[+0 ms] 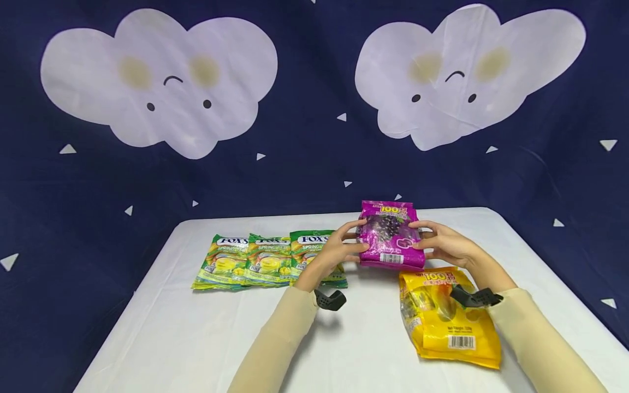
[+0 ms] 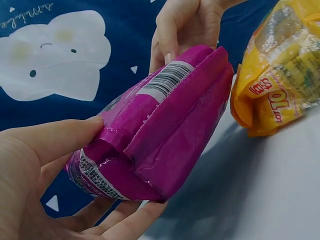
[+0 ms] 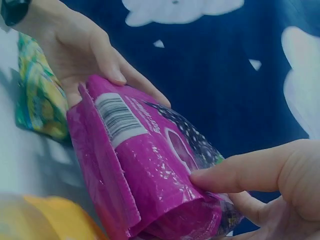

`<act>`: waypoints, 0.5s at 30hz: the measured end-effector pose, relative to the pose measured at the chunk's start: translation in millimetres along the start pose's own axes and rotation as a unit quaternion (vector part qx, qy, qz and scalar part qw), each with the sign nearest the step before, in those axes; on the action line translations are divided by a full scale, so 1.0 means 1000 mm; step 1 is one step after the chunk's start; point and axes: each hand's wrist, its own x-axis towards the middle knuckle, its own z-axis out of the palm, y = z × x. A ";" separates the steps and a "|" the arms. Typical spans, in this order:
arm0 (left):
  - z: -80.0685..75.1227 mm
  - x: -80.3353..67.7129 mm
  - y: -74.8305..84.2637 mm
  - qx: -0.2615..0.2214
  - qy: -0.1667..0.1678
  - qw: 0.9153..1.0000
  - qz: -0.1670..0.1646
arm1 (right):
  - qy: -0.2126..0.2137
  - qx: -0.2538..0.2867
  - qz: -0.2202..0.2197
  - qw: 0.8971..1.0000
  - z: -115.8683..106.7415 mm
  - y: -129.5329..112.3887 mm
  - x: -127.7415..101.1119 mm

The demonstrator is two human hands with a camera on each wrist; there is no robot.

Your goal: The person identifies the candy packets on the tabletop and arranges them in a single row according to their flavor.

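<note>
Both hands hold a purple candy bag (image 1: 390, 240) with a grape picture, one at each side, toward the back of the table. My left hand (image 1: 339, 248) grips its left edge, thumb on the front face and fingers behind. On the opposite edge my right hand (image 1: 444, 245) grips it the same way. In the left wrist view the bag's bottom seam and barcode face the camera, with table cloth and shadow beneath. A yellow candy bag (image 1: 447, 322) with a mango picture lies just in front of it, partly under the right wrist in the head view.
Green candy bags lie in an overlapping row at the back left: a left one (image 1: 223, 265), a middle one (image 1: 268, 262) and a right one (image 1: 309, 245), partly behind my left hand. A white cloth covers the table (image 1: 196, 338). Behind hangs a dark blue curtain (image 1: 314, 109) with clouds.
</note>
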 end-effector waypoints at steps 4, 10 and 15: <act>-0.007 -0.012 0.002 0.005 -0.001 1.000 0.002 | -0.002 0.002 -0.002 1.000 0.013 -0.004 0.000; -0.014 -0.029 0.000 0.008 0.005 1.000 -0.001 | -0.011 -0.006 -0.006 1.000 0.026 -0.005 0.000; -0.021 -0.040 0.001 0.018 0.007 1.000 -0.004 | -0.026 -0.009 -0.008 1.000 0.035 -0.003 0.003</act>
